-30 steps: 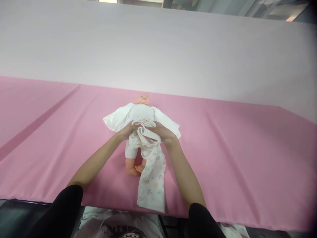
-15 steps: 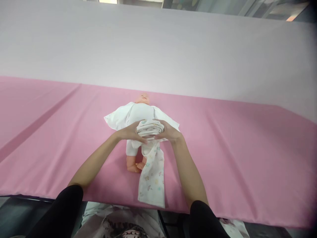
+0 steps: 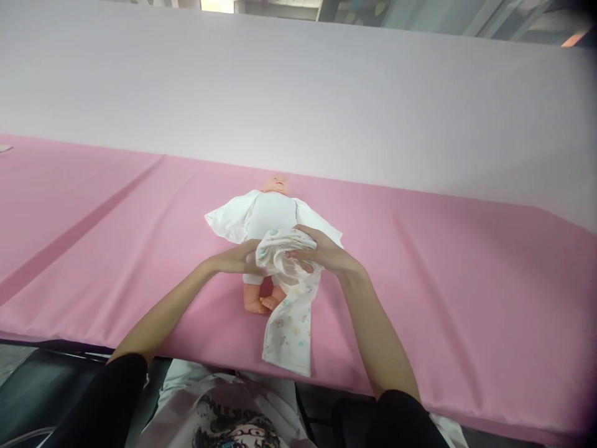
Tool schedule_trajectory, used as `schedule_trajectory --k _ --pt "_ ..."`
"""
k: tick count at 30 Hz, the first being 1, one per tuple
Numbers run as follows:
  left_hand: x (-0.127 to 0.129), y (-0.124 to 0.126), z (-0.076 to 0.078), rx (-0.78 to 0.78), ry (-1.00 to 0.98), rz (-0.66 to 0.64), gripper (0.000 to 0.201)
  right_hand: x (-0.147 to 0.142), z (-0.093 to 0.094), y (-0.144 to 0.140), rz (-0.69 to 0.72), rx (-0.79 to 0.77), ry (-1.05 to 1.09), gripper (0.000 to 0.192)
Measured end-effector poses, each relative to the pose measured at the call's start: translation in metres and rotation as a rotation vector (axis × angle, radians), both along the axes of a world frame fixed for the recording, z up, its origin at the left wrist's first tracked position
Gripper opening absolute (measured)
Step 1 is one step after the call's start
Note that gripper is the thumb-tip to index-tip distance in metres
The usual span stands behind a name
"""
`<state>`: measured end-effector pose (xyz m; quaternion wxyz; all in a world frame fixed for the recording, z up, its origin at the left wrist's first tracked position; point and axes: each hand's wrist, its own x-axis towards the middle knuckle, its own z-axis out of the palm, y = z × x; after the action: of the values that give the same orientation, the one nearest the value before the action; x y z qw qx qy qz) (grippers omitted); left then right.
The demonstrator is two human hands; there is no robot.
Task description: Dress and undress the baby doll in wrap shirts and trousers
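A white baby garment with small coloured prints [image 3: 289, 333] is bunched up between my hands, over the lower body of a baby doll [image 3: 273, 214]. One long flat part of it hangs toward the table's front edge. My right hand [image 3: 321, 249] is closed around the bunch's right side, thumb and fingers in the folds. At the left side, my left hand [image 3: 240, 256] grips the cloth; its fingertips are blurred and partly hidden. Lying face up, the doll wears a white top with the sleeves spread out and white bottoms; its bare feet [image 3: 263, 303] show below the bunch.
A pink cover [image 3: 443, 298] with several creases lies over the table. Behind it rises a pale wall or partition [image 3: 298, 93]. The corner of a light-coloured item [image 3: 4, 148] shows at the far left edge. Dark chairs [image 3: 41, 392] stand below the table's front edge.
The bunch has turned from a neat gathered ring into a looser, twisted shape. My right hand's fingers have moved into the folds, and my left hand has shifted outward slightly. The view has tilted a little.
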<state>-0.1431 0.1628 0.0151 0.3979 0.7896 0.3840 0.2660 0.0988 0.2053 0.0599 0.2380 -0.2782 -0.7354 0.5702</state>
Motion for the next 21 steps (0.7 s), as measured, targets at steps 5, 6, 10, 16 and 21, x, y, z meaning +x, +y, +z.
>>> schedule_trajectory --k 5,6,10,16,21 --pt "-0.011 -0.033 -0.031 0.274 0.403 -0.16 0.078 0.017 0.009 -0.004 0.112 -0.04 -0.036 0.026" --pt "-0.01 -0.038 -0.038 0.334 0.451 -0.123 0.079 0.017 0.011 -0.004 0.161 -0.049 -0.064 0.026" --pt "0.001 -0.044 -0.056 0.525 0.453 -0.089 0.064 0.009 0.022 -0.008 0.339 0.076 -0.246 0.026" --pt "-0.002 -0.027 -0.068 0.484 0.211 -0.103 0.028 0.025 0.039 -0.015 0.461 0.359 -0.315 0.031" --pt "0.0 -0.019 -0.077 0.556 -0.141 0.289 0.053 0.044 0.038 -0.012 0.562 0.32 -0.239 0.041"
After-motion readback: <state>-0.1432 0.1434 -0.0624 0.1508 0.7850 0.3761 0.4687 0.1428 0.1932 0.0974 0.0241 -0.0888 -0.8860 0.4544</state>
